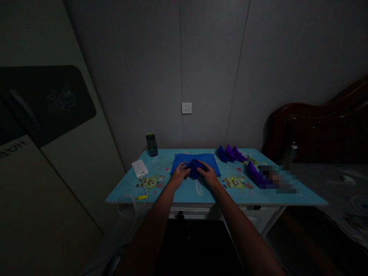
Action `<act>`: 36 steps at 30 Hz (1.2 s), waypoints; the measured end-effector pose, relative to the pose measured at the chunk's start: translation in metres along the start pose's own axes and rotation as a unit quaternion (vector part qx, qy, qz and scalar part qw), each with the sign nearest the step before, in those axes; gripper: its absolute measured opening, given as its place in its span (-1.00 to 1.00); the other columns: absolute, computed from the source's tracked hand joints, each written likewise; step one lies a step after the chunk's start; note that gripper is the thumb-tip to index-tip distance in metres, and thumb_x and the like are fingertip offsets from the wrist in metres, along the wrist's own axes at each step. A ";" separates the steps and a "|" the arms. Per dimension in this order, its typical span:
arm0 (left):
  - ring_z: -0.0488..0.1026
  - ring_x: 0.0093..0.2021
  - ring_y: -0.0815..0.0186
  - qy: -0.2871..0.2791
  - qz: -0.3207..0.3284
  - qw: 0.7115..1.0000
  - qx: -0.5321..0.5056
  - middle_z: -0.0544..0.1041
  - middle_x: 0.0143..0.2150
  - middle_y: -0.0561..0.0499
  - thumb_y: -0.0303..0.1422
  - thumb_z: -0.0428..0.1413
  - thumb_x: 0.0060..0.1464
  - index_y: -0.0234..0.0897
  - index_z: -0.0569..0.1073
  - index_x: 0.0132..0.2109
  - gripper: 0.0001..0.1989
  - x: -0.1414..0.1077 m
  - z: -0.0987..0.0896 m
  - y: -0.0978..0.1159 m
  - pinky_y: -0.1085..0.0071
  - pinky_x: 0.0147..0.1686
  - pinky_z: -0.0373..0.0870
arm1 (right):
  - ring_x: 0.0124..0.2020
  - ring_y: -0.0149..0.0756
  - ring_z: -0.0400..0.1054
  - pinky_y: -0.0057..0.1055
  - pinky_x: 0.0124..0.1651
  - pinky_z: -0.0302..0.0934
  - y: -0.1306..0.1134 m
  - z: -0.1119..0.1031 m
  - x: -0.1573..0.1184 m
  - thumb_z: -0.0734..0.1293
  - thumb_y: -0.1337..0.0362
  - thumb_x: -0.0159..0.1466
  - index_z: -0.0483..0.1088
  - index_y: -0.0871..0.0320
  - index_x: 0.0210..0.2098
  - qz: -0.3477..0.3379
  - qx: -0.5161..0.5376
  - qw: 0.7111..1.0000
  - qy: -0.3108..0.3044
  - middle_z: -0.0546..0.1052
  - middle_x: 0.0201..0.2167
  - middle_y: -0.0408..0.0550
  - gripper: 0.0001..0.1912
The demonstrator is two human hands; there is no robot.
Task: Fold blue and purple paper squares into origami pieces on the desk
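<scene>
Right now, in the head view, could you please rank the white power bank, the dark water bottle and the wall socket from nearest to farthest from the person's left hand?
From the left hand:
1. White power bank, on the table just to its left.
2. Dark water bottle, at the table's back edge, left of the blue cloth.
3. Wall socket, up on the wall behind the table.

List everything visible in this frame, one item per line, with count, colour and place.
table: one, light blue with cartoon prints, centre
blue cloth: one, flat at the table's middle
folded piece: one, dark blue, on the cloth between both hands
purple shapes: several, folded, right part of the table
power bank: one, white, left on the table, cable hanging off the edge
bottle: one, dark, back left
socket: one, white, on the wall
left hand: on the folded piece
right hand: on the folded piece
</scene>
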State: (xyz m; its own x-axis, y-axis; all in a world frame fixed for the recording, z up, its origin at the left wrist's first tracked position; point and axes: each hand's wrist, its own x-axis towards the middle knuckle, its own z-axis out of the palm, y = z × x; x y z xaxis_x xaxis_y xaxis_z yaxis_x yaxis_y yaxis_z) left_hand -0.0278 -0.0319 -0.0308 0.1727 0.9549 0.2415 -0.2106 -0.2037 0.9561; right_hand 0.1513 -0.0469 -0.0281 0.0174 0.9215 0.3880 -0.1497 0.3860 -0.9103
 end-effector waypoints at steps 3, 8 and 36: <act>0.31 -0.55 0.49 -0.001 0.009 1.000 0.012 0.49 -0.27 0.03 -0.20 0.36 -0.18 -0.21 0.38 0.15 -0.29 -0.002 0.001 0.001 0.50 -0.58 0.18 | -0.02 -0.01 0.35 -0.01 0.13 0.15 0.000 -0.002 0.000 0.52 0.07 0.02 0.52 0.07 0.01 -0.012 -0.032 0.999 0.011 0.55 -0.06 0.04 -0.43; 0.31 -0.51 0.45 -0.005 0.025 0.999 0.041 0.49 -0.37 0.06 -0.28 0.36 -0.16 -0.24 0.47 0.11 -0.39 -0.004 0.003 0.003 0.49 -0.50 0.23 | -0.03 -0.03 0.34 -0.02 0.17 0.10 0.001 -0.005 0.001 0.51 0.08 0.03 0.56 0.05 -0.08 -0.031 -0.079 0.996 0.025 0.54 -0.09 0.02 -0.53; 0.49 -0.26 0.20 -0.019 0.042 0.996 0.075 0.58 -0.30 -0.03 -0.11 0.29 -0.09 -0.33 0.53 -0.20 -0.60 -0.004 0.007 0.002 0.32 -0.21 0.37 | -0.31 -0.17 0.39 -0.30 -0.21 0.24 0.001 0.002 -0.002 0.37 -0.06 0.17 0.53 0.20 -0.24 -0.023 -0.147 0.989 0.019 0.60 -0.32 -0.01 -0.57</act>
State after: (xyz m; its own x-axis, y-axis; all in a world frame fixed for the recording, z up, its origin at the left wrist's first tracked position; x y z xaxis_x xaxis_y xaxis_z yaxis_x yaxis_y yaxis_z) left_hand -0.0224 -0.0372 -0.0285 0.1968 0.9252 0.3245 -0.0798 -0.3148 0.9458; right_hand 0.1496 -0.0485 -0.0292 0.0557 0.9011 0.4299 0.1452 0.4187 -0.8964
